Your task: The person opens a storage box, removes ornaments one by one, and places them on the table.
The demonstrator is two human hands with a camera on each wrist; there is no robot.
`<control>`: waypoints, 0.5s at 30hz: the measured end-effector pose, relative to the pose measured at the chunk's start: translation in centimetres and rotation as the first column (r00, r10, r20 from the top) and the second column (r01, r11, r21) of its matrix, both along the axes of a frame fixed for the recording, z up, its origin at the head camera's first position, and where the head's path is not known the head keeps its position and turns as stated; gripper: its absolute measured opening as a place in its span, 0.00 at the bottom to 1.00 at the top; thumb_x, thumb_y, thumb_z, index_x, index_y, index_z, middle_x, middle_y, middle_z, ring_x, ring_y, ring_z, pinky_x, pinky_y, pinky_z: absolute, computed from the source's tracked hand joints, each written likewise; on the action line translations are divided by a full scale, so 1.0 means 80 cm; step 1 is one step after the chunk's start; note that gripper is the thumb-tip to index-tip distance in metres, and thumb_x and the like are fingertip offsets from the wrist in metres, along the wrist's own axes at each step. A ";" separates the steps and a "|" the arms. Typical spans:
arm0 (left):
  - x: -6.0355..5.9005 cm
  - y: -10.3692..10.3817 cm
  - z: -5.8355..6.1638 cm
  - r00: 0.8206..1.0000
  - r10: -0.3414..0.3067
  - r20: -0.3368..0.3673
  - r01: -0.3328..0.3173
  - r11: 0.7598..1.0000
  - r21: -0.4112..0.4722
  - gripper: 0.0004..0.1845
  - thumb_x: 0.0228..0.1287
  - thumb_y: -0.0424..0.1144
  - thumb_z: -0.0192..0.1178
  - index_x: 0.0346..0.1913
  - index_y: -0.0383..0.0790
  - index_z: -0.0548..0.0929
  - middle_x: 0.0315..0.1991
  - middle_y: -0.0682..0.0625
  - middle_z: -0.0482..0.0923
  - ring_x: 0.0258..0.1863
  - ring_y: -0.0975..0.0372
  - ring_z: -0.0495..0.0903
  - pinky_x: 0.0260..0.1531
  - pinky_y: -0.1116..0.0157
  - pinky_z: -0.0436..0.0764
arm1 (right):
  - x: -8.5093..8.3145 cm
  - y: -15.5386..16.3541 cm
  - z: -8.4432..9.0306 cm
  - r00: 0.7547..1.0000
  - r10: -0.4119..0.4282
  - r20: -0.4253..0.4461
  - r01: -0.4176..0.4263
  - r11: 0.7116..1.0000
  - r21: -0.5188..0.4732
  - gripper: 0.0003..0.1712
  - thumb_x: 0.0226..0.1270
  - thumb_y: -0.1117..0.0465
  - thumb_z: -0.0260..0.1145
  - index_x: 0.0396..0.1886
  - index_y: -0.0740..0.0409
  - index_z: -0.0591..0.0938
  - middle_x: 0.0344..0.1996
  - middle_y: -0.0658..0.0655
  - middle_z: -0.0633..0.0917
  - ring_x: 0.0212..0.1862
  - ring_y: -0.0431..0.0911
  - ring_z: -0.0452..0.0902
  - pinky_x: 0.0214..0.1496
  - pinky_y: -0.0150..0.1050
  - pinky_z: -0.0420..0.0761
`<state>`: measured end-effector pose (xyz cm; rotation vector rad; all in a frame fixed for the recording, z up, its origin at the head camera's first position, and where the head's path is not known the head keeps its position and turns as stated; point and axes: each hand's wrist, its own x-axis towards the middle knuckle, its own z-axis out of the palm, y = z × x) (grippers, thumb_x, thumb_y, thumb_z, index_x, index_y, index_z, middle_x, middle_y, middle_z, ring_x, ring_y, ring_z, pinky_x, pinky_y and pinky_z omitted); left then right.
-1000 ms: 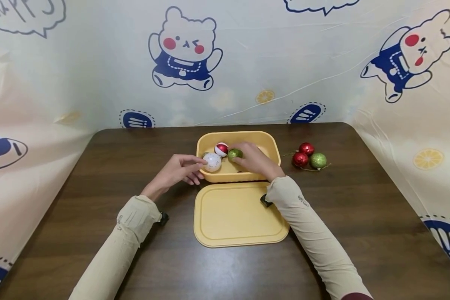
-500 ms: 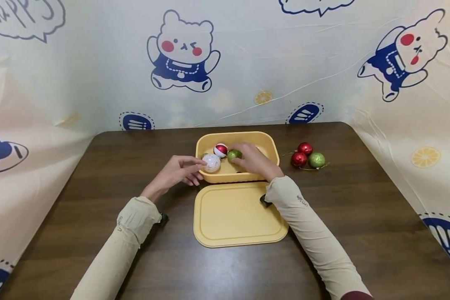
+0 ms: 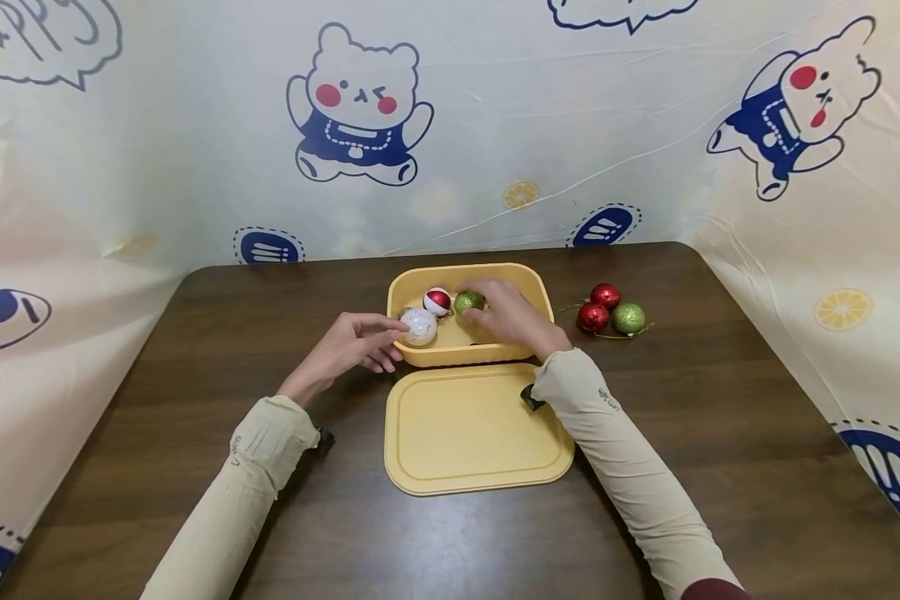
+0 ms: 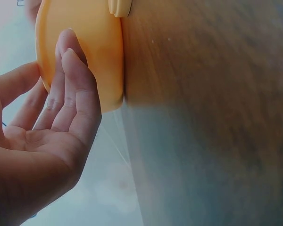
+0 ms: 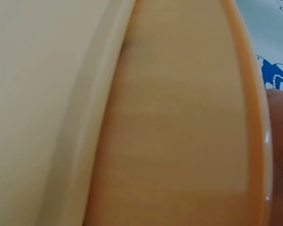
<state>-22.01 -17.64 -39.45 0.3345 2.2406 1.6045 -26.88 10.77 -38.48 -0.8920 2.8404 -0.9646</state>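
Green ball [image 3: 467, 301]: inside yellow box [image 3: 465, 357], partly hidden by right hand [image 3: 513, 317], whose fingers curl round it, tips obscured. Left hand [image 3: 348, 347]: fingers loosely extended, touching box's left end.

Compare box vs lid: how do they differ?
The box has raised walls; the lid is nearly flat. The box holds balls; none show on the lid. The box sits farther from the head camera than the lid. Both are yellow with rounded corners.
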 end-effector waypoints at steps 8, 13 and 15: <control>-0.001 -0.001 0.000 1.000 -0.001 0.000 0.001 1.000 0.001 0.16 0.74 0.40 0.58 0.58 0.35 0.82 0.38 0.28 0.83 0.29 0.48 0.86 0.34 0.53 0.87 | 0.004 0.005 0.013 0.999 -0.008 -0.031 0.008 1.000 0.006 0.21 0.69 0.63 0.68 0.61 0.61 0.80 0.55 0.59 0.83 0.53 0.50 0.79 0.56 0.46 0.79; 0.000 -0.001 -0.001 1.000 -0.005 0.001 0.005 1.000 0.002 0.16 0.74 0.39 0.58 0.58 0.35 0.82 0.39 0.28 0.83 0.28 0.50 0.86 0.35 0.52 0.87 | 0.008 0.010 0.023 0.997 -0.006 -0.073 0.006 1.000 0.007 0.21 0.69 0.62 0.68 0.60 0.61 0.80 0.53 0.59 0.84 0.49 0.50 0.79 0.53 0.45 0.80; -0.001 0.000 -0.001 1.000 -0.008 0.000 0.008 1.000 0.005 0.16 0.74 0.39 0.58 0.58 0.34 0.82 0.39 0.28 0.83 0.28 0.50 0.86 0.35 0.52 0.87 | 0.008 0.013 0.026 0.997 -0.009 -0.081 0.010 1.000 0.008 0.21 0.70 0.62 0.67 0.61 0.61 0.80 0.53 0.59 0.84 0.48 0.50 0.79 0.52 0.45 0.79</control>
